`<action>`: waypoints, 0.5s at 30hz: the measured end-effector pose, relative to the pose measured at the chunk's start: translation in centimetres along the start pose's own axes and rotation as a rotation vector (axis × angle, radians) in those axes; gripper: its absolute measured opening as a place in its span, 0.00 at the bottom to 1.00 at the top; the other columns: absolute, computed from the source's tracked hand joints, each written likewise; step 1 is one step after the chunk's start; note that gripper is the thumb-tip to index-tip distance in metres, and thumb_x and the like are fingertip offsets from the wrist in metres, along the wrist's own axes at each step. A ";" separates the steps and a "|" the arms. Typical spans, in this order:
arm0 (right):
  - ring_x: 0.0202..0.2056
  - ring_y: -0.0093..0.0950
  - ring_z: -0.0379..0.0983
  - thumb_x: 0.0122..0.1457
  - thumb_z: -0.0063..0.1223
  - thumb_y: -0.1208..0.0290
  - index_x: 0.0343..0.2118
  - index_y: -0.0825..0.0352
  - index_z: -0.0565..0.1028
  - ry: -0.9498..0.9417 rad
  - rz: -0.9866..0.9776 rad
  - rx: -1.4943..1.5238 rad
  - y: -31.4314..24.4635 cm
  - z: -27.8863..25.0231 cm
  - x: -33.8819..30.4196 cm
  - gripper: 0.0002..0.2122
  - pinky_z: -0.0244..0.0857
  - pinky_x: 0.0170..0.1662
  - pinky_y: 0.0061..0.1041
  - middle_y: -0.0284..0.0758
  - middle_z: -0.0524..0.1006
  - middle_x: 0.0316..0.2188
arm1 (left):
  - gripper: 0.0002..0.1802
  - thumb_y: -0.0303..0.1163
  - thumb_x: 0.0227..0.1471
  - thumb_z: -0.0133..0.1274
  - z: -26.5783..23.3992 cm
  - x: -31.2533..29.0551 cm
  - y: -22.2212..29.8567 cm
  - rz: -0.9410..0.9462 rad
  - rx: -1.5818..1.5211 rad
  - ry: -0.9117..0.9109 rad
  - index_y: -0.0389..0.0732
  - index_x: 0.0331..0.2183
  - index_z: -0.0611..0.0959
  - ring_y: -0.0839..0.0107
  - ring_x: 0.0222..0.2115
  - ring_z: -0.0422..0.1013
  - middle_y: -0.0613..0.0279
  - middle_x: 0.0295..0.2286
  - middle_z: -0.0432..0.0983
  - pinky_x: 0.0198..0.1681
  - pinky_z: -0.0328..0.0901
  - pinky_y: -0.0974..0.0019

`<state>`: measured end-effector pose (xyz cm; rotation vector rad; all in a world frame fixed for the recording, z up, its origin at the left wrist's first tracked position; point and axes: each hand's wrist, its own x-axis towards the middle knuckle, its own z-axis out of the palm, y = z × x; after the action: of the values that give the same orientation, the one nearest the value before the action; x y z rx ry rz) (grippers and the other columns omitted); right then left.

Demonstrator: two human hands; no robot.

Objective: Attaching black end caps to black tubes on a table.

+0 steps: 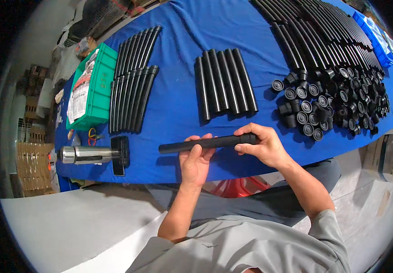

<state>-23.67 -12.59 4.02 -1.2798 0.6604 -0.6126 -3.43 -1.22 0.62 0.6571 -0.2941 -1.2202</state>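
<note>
A black tube (pixel 178 148) lies nearly level across both my hands, above the near edge of the blue cloth. My left hand (pixel 195 161) supports its middle from below, thumb on top and fingers behind. At the tube's right end, my right hand (pixel 262 144) closes thumb and fingers on a wider black end piece, which looks like a rubber cap; the fingers partly hide it. Beyond my hands is a row of several loose black tubes (pixel 225 82). On the right lies a heap of round black rubber caps (pixel 306 107) with ringed ends.
Many black tubes (pixel 319 34) fill the far right, beside a blue bin (pixel 378 45). Rows of tubes with wider ends (pixel 132 98) lie at left, by a green crate (pixel 97 86). Nearer are a steel flask (pixel 87 154), a black phone-like object (pixel 121 155) and scissors (pixel 92 136).
</note>
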 end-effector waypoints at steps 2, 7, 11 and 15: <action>0.31 0.18 0.76 0.54 0.65 0.77 0.43 0.70 0.76 0.053 0.014 0.051 0.0 0.4 -0.1 0.14 0.71 0.35 0.19 0.30 0.79 0.28 | 0.14 0.24 0.56 0.55 0.3 0.2 -0.1 0.011 -0.016 -0.007 0.39 0.46 0.76 0.52 0.48 0.74 0.44 0.46 0.76 0.50 0.74 0.53; 0.31 0.18 0.76 0.53 0.65 0.77 0.43 0.71 0.77 0.075 -0.010 0.079 0.5 0.8 0.2 0.14 0.71 0.36 0.19 0.31 0.79 0.30 | 0.14 0.25 0.57 0.55 0.2 0.1 -0.3 0.036 -0.047 0.003 0.39 0.46 0.76 0.56 0.47 0.75 0.44 0.46 0.76 0.49 0.75 0.55; 0.32 0.18 0.76 0.53 0.65 0.77 0.42 0.71 0.77 0.025 -0.007 -0.067 0.0 0.3 0.4 0.14 0.71 0.36 0.18 0.31 0.79 0.30 | 0.14 0.24 0.56 0.55 -0.2 0.2 0.1 0.008 -0.038 -0.011 0.40 0.46 0.77 0.52 0.48 0.74 0.44 0.46 0.76 0.51 0.74 0.53; 0.32 0.18 0.76 0.52 0.66 0.77 0.41 0.71 0.78 0.039 0.029 0.001 -0.1 0.5 0.2 0.13 0.71 0.36 0.19 0.30 0.79 0.30 | 0.15 0.23 0.55 0.55 -0.3 0.2 0.1 0.002 -0.030 -0.025 0.40 0.46 0.76 0.48 0.49 0.72 0.45 0.46 0.76 0.52 0.72 0.50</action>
<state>-23.15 -12.48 4.21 -1.2577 0.7096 -0.6157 -3.08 -1.26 0.43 0.6158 -0.2968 -1.2291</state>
